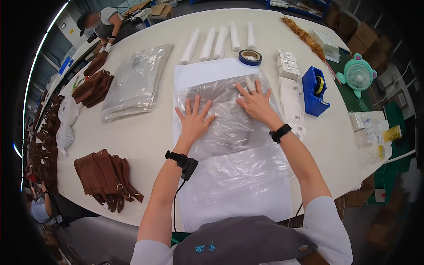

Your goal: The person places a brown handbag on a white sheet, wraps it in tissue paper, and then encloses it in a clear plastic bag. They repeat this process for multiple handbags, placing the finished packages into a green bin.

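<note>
A clear plastic bag (228, 135) lies flat before me with a greyish-brown flat item inside it; the plastic's glare hides what the item is. My left hand (194, 121) presses palm-down on the bag's left part, fingers spread. On its upper right part rests my right hand (256, 101), also spread, with one finger wrapped in white. The loose, see-through end of the bag (238, 175) stretches toward my body. Beneath it all is a white sheet (205, 73). A roll of dark blue tape (250, 58) sits at the sheet's far edge.
Left are stacked clear bags (135, 82) and brown leather bags (102, 175). White rolls (207, 43) lie beyond. To the right are labels with barcodes (291, 99), a blue tape dispenser (313, 92) and a mint-green fan (358, 76). A co-worker (106, 23) handles a brown bag.
</note>
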`<state>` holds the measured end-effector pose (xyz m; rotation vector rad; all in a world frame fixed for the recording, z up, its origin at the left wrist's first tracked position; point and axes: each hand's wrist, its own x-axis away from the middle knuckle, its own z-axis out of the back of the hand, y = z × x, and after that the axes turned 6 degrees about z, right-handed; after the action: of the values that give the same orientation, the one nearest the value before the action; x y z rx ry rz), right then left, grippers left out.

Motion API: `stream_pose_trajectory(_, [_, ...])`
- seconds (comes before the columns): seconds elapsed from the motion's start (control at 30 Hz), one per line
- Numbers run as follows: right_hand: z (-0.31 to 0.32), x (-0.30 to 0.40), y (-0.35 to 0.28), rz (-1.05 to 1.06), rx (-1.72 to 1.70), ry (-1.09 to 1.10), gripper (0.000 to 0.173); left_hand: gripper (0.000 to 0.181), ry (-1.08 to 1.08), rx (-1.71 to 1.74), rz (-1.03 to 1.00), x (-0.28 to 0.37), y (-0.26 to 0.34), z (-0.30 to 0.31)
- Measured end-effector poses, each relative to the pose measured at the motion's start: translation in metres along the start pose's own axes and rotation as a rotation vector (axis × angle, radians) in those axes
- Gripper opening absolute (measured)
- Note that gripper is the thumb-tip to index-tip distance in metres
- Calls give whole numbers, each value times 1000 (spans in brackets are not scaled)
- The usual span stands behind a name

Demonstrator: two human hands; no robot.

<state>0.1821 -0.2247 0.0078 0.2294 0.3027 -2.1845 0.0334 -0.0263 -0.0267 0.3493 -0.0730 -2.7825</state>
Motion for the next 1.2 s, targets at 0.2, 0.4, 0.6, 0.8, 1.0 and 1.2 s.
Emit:
stream_pose_trajectory(0.2, [-40,-13,16,-48,-51,10,59,56,63,33,-5,16,-4,-5])
stream_pose_trajectory(0.4, [-17,41,-15,30,-93,-21,58,60,156,245,114,53,-25,-8])
stream_pose_trajectory(0.6, [-6,207,-94,479,-545,-214,36,27,-414,1037,717,122,-44,27])
stream_pose_trajectory(0.8, [-5,265,-128,352,-548,-22,28,24,-459,1327,833,160,-30,29])
stream_pose_trajectory(1.0, [-7,258,-140,236,-468,70,21,28,-308,1167,704,159,-24,12])
stream_pose_trajectory(1.2, [115,285,-109,-62,-1032,101,11,24,-279,1143,736,165,-24,19])
